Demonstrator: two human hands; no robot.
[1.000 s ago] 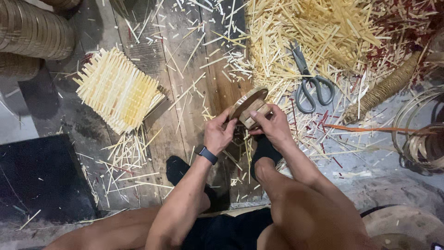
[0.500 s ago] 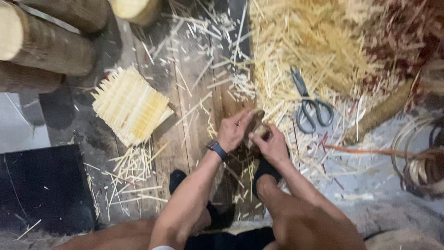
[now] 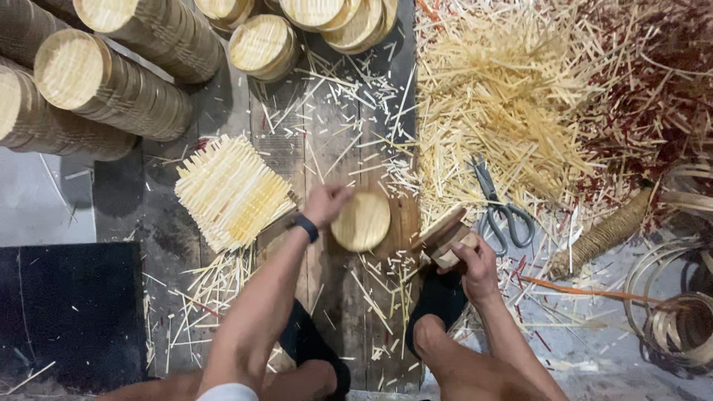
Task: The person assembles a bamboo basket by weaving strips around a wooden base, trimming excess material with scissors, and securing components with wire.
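Observation:
My left hand (image 3: 324,203), with a dark watch on the wrist, holds a round woven bamboo disc (image 3: 361,220) by its left edge, just above the wooden plank floor (image 3: 297,141). My right hand (image 3: 475,260) grips a short round wooden block (image 3: 443,235) a little to the right of the disc. A square mat of pale bamboo strips (image 3: 230,191) lies left of my left hand. Grey scissors (image 3: 501,209) rest just right of the block, at the edge of the strip pile.
Stacks of round woven bamboo lids (image 3: 111,85) lie across the top left. A big heap of pale bamboo strips (image 3: 512,96) fills the top right, with reddish strips (image 3: 653,82) beyond. A rope-wrapped handle (image 3: 605,234) and coiled bamboo rings (image 3: 676,312) sit at right. A black mat (image 3: 67,312) is at lower left.
My hands were together on the block and disc; now the left hand has drawn the disc away to the left while the right keeps the block. The view has tilted up toward the stacks.

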